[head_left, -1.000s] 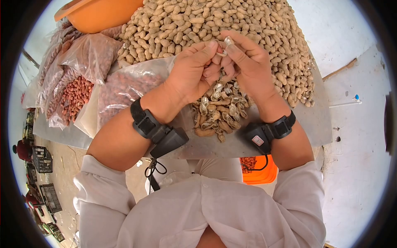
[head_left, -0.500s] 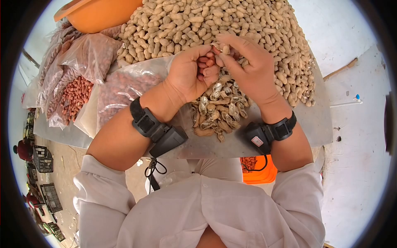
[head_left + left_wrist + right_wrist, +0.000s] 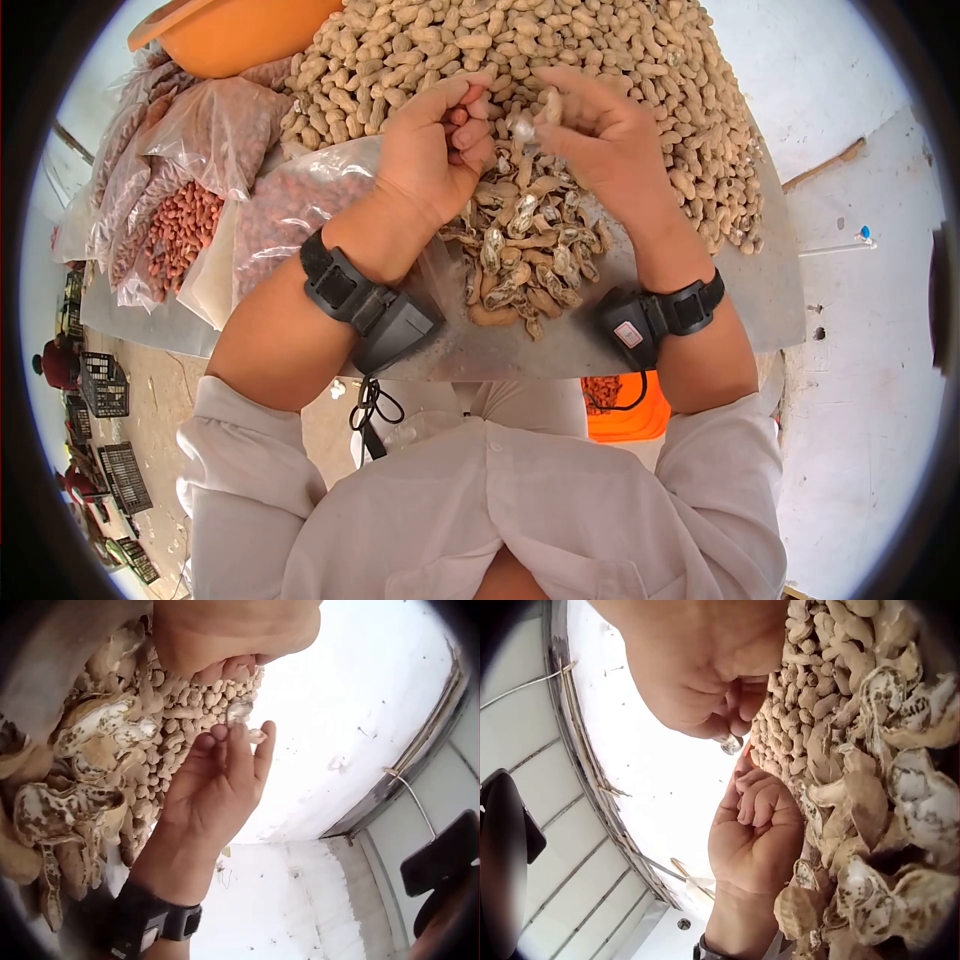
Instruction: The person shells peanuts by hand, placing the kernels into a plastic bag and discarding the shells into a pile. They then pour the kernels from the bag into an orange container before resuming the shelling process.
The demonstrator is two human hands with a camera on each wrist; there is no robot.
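Note:
My left hand (image 3: pixel 425 150) curls its fingers round several red peanut kernels (image 3: pixel 459 116), which show between thumb and fingertips. Opposite it, to the right, my right hand (image 3: pixel 615 155) pinches a pale peanut shell (image 3: pixel 551 106) with thumb and fingers. The shell's whitish inside (image 3: pixel 239 712) shows in the left wrist view, at the fingertips. A gap separates the two hands. Below and between them lies a heap of split, empty shells (image 3: pixel 530 262). Behind the hands rises a large mound of whole peanuts (image 3: pixel 430 50).
Clear plastic bags (image 3: pixel 215 125) of red kernels lie at the left, one open with loose kernels (image 3: pixel 183 235) showing. An orange basin (image 3: pixel 235 40) sits behind them. Under the metal tabletop's (image 3: pixel 470 350) front edge is an orange container (image 3: pixel 630 415) with reddish contents. A white wall (image 3: pixel 870 290) borders the right.
The hands were together at the shell; they have now moved apart, the left drawing left with the kernels. The right hand keeps shell at its fingertips.

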